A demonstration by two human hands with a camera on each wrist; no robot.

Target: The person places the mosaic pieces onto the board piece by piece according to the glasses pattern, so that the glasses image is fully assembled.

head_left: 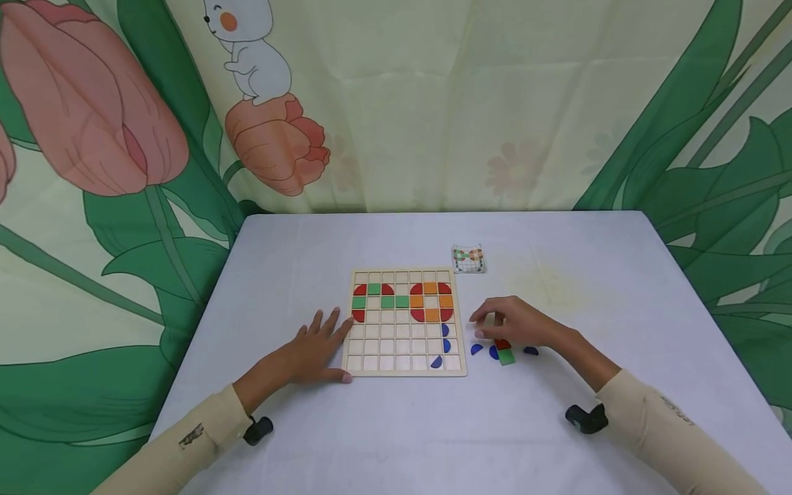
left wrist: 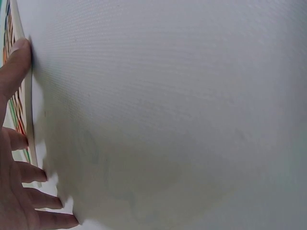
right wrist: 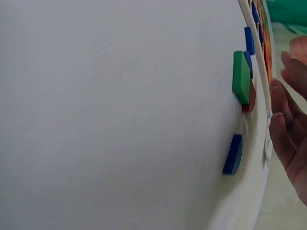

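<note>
A wooden grid board lies flat on the table, with red, green and orange tiles in its upper rows. Several blue half-round pieces sit near its lower right. My left hand is spread flat by the board's left edge, its thumb and index finger touching the frame. Right of the board, my right hand hovers with bent, relaxed fingers, and I see nothing between them. Below it lie a green square tile, a red piece and loose blue pieces. In the right wrist view the fingers stand apart from the green tile.
A small picture card with a coloured pattern lies beyond the board's upper right corner. White cloth covers the table. A printed curtain with tulips and a white animal hangs behind its far edge.
</note>
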